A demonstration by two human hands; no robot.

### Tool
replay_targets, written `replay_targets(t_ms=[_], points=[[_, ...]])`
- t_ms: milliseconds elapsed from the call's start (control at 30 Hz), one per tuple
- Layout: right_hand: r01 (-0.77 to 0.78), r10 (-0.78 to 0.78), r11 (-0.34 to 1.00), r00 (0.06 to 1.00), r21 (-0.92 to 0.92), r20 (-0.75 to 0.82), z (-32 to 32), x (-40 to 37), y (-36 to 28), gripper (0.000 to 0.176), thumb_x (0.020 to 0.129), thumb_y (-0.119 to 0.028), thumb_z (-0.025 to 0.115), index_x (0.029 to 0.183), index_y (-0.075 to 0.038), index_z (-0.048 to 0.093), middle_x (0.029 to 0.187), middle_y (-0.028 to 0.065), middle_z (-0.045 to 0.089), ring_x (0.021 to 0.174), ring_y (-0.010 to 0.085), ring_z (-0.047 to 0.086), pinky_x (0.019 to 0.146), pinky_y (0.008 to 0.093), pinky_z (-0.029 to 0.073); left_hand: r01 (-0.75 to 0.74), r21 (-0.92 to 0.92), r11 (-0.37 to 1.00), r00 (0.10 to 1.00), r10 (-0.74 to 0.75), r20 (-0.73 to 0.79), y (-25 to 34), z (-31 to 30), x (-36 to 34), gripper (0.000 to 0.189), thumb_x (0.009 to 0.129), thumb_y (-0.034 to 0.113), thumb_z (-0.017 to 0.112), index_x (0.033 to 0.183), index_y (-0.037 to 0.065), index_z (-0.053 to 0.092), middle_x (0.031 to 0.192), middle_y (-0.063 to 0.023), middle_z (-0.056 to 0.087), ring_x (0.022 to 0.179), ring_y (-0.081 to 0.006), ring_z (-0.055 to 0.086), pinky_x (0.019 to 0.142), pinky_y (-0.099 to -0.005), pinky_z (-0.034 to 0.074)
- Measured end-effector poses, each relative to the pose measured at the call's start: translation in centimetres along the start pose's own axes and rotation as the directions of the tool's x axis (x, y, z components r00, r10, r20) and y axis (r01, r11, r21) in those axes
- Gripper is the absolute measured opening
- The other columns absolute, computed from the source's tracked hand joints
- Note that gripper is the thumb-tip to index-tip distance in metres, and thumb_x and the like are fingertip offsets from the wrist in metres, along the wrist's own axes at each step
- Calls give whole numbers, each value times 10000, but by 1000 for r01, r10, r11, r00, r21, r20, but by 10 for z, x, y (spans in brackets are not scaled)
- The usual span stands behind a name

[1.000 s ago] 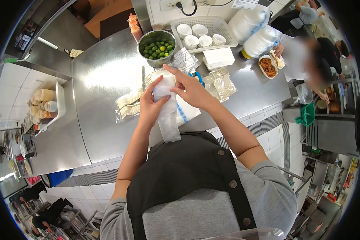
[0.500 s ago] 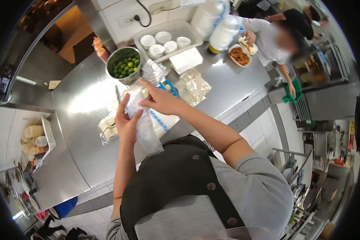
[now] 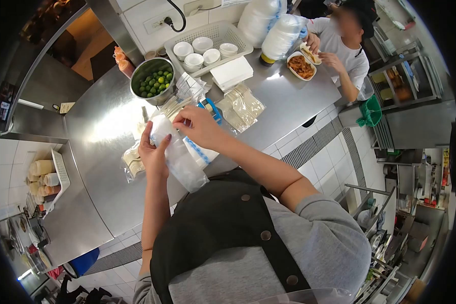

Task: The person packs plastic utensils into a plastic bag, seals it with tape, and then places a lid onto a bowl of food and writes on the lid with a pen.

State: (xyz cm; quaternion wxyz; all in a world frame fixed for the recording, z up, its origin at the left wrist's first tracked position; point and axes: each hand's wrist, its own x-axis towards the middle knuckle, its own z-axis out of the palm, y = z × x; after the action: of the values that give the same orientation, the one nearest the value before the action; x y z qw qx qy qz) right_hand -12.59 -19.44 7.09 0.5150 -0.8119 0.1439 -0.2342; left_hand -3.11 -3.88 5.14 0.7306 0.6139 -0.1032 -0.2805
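A long, whitish translucent plastic bag (image 3: pixel 180 159) slants across the front of my apron. My left hand (image 3: pixel 153 152) is closed around its upper part, thumb on top. Just right of the bag's upper edge, my right hand (image 3: pixel 200 126) has its fingers curled in a pinch; whatever is between the fingertips is too small to make out. Under and beside my hands lie plastic-wrapped beige cutlery (image 3: pixel 133 161), a white packet with a blue printed strip (image 3: pixel 197 151) and a blue-handled item (image 3: pixel 213 109).
A steel pot of green limes (image 3: pixel 157 83), a basket (image 3: pixel 220 34) of white bowls, white napkins (image 3: pixel 232 73) and clear packets (image 3: pixel 242 107) stand on the steel counter (image 3: pixel 93 167). At the far right, a co-worker (image 3: pixel 357 63) handles food beside a filled dish (image 3: pixel 301 67).
My right hand has drawn back from the bag's top, down and to the right, its fingers now curled. The bag's top has tipped left. The co-worker's lower hand has risen to the food.
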Motion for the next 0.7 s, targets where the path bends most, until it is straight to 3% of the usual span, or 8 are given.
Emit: replay_targets(t_ms=[67, 267, 367, 467, 567, 700], points=[[-110, 111, 992, 994, 66, -6, 8, -3, -2, 169, 854, -159, 726, 886, 7, 725, 848, 150, 670, 716, 272, 676, 672, 372, 525, -29, -9, 1000, 1000, 29, 4, -6, 2, 0, 727, 802, -129, 717, 1462, -42, 423, 1290, -170, 596, 1062, -198, 649, 884, -307, 552], [-195, 200, 977, 978, 86, -52, 21, -7, 14, 235, 836, -212, 748, 898, 15, 758, 801, 168, 719, 697, 242, 690, 658, 344, 533, 8, -21, 1000, 1000, -7, 21, 3, 9, -8, 748, 814, -140, 683, 1489, -31, 378, 1357, -160, 550, 1110, -197, 635, 901, -300, 557], [-263, 264, 959, 965, 103, 6, 19, -5, 19, 232, 848, -187, 761, 933, 29, 753, 758, 125, 722, 686, 137, 660, 669, 274, 517, 0, -55, 998, 998, 4, 70, -1, 7, -8, 765, 815, -151, 661, 1503, -26, 351, 1407, -147, 507, 1156, -203, 616, 926, -312, 551], [-310, 308, 936, 951, 167, 40, 20, -5, 29, 220, 856, -201, 766, 926, 9, 764, 769, 71, 720, 676, 105, 624, 634, 260, 490, -20, -32, 999, 995, 23, 99, -6, 5, -6, 786, 815, -165, 641, 1519, -10, 329, 1437, -144, 479, 1195, -210, 597, 957, -326, 540], [-514, 498, 792, 856, 328, 139, 16, -3, 22, 201, 867, -231, 776, 910, -36, 777, 782, 2, 703, 692, 81, 590, 636, 263, 467, 14, -34, 999, 993, -10, 116, 2, 10, -10, 794, 821, -176, 621, 1531, 15, 321, 1453, -139, 463, 1233, -215, 573, 982, -333, 526], [-611, 558, 666, 789, 428, 258, 18, -2, 39, 175, 879, -258, 780, 879, -83, 768, 807, -32, 687, 744, 67, 581, 671, 281, 461, 5, -47, 999, 992, 1, 124, 1, 13, -11, 799, 826, -186, 604, 1539, 38, 319, 1453, -140, 462, 1234, -215, 573, 977, -328, 528]])
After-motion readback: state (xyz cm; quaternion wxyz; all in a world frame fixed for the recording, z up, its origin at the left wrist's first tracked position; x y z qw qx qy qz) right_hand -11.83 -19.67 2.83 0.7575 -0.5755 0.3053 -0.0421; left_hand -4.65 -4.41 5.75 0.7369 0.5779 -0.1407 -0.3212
